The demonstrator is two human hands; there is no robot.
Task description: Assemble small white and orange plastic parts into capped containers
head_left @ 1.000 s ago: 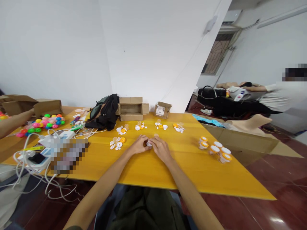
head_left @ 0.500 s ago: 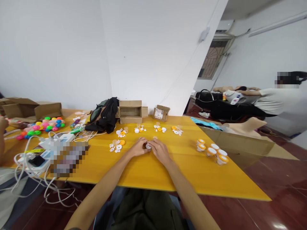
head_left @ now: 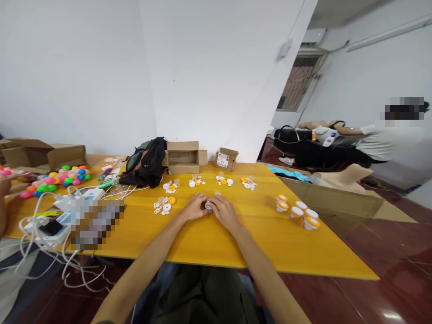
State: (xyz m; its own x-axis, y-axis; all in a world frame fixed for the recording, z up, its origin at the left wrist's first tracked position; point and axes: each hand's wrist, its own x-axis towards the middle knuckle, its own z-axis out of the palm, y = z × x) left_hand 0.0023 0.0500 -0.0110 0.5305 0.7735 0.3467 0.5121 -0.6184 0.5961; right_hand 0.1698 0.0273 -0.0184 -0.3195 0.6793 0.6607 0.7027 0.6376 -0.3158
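white piece (head_left: 208, 206) in fingers (head_left: 216, 202), box label (head_left: 222, 159) illegible

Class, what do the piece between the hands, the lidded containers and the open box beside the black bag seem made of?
Piece: probably plastic; whitish, finish unclear, mostly hidden.
Lidded containers: likely smooth plastic; sides look transparent.
Open box: matte cardboard, judging by brown flaps.

From my end I read workshop: parts piles (head_left: 166, 207) on tabletop (head_left: 209, 245), open carton (head_left: 183, 169) at 12 o'clock, co-worker (head_left: 376, 144) at 2.
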